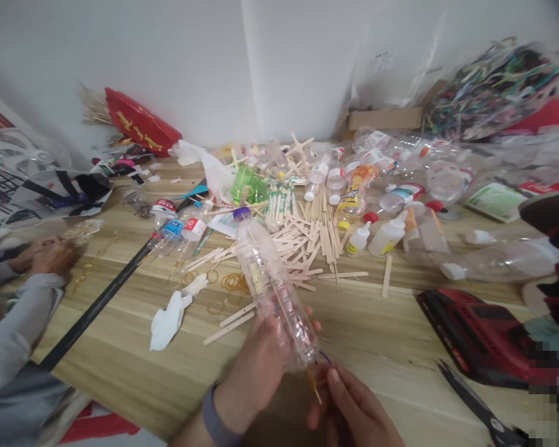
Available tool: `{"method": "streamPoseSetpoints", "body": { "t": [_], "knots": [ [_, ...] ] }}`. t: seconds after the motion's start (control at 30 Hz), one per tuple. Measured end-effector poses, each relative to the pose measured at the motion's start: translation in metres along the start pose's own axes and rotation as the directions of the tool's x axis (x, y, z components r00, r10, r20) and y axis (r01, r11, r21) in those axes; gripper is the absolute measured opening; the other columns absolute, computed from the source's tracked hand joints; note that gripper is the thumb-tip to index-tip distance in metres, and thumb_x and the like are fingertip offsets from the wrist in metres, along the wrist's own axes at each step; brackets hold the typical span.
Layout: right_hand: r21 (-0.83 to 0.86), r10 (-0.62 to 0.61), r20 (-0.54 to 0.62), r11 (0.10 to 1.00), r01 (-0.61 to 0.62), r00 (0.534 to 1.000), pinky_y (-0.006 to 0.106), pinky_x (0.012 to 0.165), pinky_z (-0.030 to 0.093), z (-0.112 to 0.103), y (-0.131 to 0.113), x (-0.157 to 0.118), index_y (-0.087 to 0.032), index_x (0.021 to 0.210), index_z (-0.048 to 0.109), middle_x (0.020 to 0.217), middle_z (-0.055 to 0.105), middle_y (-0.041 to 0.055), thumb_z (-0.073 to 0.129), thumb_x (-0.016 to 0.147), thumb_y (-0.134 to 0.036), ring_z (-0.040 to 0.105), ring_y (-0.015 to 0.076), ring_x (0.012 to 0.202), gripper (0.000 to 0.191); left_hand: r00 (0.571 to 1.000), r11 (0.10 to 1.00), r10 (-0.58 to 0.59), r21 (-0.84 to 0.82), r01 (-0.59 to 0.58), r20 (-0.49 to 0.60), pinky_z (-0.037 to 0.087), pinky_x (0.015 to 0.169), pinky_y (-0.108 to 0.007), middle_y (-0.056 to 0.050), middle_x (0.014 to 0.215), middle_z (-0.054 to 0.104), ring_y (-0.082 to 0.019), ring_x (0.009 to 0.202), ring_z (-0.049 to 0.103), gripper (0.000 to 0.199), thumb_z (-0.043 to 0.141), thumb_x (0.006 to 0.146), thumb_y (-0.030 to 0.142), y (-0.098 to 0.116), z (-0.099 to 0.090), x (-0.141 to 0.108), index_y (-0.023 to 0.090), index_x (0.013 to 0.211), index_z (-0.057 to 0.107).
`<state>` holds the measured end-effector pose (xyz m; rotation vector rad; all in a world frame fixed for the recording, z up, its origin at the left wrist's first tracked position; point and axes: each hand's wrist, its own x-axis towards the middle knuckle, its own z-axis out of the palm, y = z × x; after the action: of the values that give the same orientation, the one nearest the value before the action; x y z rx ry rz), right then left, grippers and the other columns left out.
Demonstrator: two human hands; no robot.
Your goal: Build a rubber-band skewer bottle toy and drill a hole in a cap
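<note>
A clear plastic bottle (272, 285) with a purple cap (241, 213) lies tilted in my left hand (265, 347), whose fingers wrap round its lower half. A thin stick seems to run along the bottle, and its tip with an orange-yellow band (313, 380) shows past the base. At that base end, my right hand (349, 403) pinches a thin purple cord (325, 356) between thumb and finger. Part of the cord is hidden by the fingers. Loose wooden craft sticks (229, 323) and yellow rubber bands (235, 282) lie on the table just beyond my left hand.
Craft sticks (326, 239) pile up mid-table, with glue bottles (388, 234) and many empty bottles (507, 257) to the right. Black scissors (475, 406) and a red-black device (468, 335) lie at right. A white glove (174, 310) lies left; another person's hands (51, 254) work beyond.
</note>
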<state>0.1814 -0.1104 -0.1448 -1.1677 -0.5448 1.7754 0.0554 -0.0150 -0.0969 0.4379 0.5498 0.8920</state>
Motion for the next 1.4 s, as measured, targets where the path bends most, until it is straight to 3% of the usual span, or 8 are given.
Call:
{"method": "streamPoseSetpoints", "body": {
  "t": [0.1, 0.27, 0.5, 0.77, 0.93, 1.13, 1.27, 1.4],
  "knots": [
    [0.060, -0.052, -0.041, 0.997, 0.054, 0.998, 0.016, 0.037, 0.031, 0.006, -0.006, -0.003, -0.019, 0.108, 0.054, 0.072, 0.067, 0.0001, 0.071, 0.071, -0.070, 0.054, 0.0061, 0.040, 0.065, 1.000, 1.000, -0.003, 0.003, 0.003, -0.016, 0.053, 0.084, -0.037, -0.008, 0.102, 0.074, -0.025, 0.091, 0.070, 0.058, 0.084, 0.064, 0.052, 0.001, 0.000, 0.000, 0.022, 0.110, 0.068],
    [0.119, -0.083, -0.145, 0.988, 0.100, 0.986, 0.017, 0.040, 0.038, 0.013, -0.013, -0.003, -0.022, 0.108, 0.051, 0.068, 0.058, -0.0065, 0.088, 0.060, -0.056, 0.055, 0.0076, 0.046, 0.069, 0.998, 0.997, 0.044, 0.063, -0.041, -0.047, 0.053, 0.080, -0.034, -0.007, 0.101, 0.073, -0.023, 0.090, 0.069, 0.061, 0.084, 0.063, 0.055, -0.001, 0.005, 0.000, 0.023, 0.111, 0.066],
    [0.085, -0.098, -0.167, 0.990, 0.114, 0.981, 0.020, 0.042, 0.034, 0.009, -0.009, -0.002, -0.019, 0.124, 0.045, 0.060, 0.063, -0.0030, 0.075, 0.073, -0.064, 0.052, 0.0100, 0.039, 0.074, 0.999, 0.999, 0.033, 0.017, -0.033, -0.018, 0.052, 0.084, -0.036, -0.008, 0.103, 0.072, -0.024, 0.092, 0.069, 0.062, 0.085, 0.063, 0.051, -0.002, 0.006, -0.003, 0.023, 0.114, 0.064],
    [0.046, -0.196, -0.139, 0.978, 0.204, 0.971, 0.021, 0.048, 0.039, 0.011, -0.012, -0.006, -0.021, 0.117, 0.050, 0.064, 0.060, -0.0044, 0.081, 0.069, -0.059, 0.053, 0.0086, 0.047, 0.068, 0.998, 0.998, 0.058, 0.037, -0.056, -0.034, 0.052, 0.083, -0.035, -0.007, 0.102, 0.073, -0.022, 0.092, 0.069, 0.062, 0.085, 0.063, 0.053, -0.001, 0.007, -0.002, 0.024, 0.113, 0.063],
    [0.005, -0.104, -0.092, 0.994, 0.105, 0.990, 0.025, 0.049, 0.041, 0.010, -0.010, -0.007, -0.019, 0.122, 0.050, 0.065, 0.067, 0.0021, 0.064, 0.078, -0.070, 0.058, 0.0141, 0.048, 0.069, 0.998, 0.998, 0.051, 0.044, -0.049, -0.043, 0.052, 0.083, -0.034, -0.007, 0.103, 0.073, -0.022, 0.092, 0.069, 0.062, 0.086, 0.062, 0.053, -0.001, 0.007, -0.003, 0.024, 0.112, 0.064],
    [0.045, -0.204, -0.128, 0.976, 0.211, 0.971, 0.022, 0.050, 0.043, 0.013, -0.012, -0.006, -0.022, 0.109, 0.058, 0.066, 0.058, -0.0042, 0.080, 0.068, -0.061, 0.053, 0.0098, 0.051, 0.061, 0.994, 0.996, 0.081, 0.031, -0.079, -0.068, 0.052, 0.082, -0.034, -0.008, 0.101, 0.073, -0.022, 0.090, 0.069, 0.061, 0.086, 0.061, 0.053, -0.001, 0.005, -0.001, 0.021, 0.109, 0.066],
    [0.059, -0.141, -0.084, 0.987, 0.146, 0.986, 0.024, 0.055, 0.044, 0.010, -0.011, -0.007, -0.021, 0.112, 0.057, 0.064, 0.066, 0.0004, 0.068, 0.079, -0.065, 0.058, 0.0118, 0.051, 0.057, 0.995, 0.997, 0.070, 0.036, -0.068, -0.068, 0.052, 0.082, -0.034, -0.008, 0.101, 0.073, -0.022, 0.090, 0.069, 0.065, 0.087, 0.058, 0.053, -0.001, 0.006, -0.001, 0.022, 0.112, 0.066],
    [0.101, -0.121, -0.098, 0.986, 0.131, 0.988, 0.022, 0.049, 0.042, 0.010, -0.009, -0.006, -0.023, 0.113, 0.056, 0.072, 0.066, 0.0005, 0.073, 0.074, -0.065, 0.058, 0.0118, 0.053, 0.060, 0.994, 0.996, 0.077, 0.041, -0.074, -0.083, 0.052, 0.084, -0.034, -0.008, 0.101, 0.073, -0.022, 0.090, 0.069, 0.063, 0.086, 0.060, 0.053, 0.000, 0.007, -0.002, 0.022, 0.111, 0.066]
  ]
}}
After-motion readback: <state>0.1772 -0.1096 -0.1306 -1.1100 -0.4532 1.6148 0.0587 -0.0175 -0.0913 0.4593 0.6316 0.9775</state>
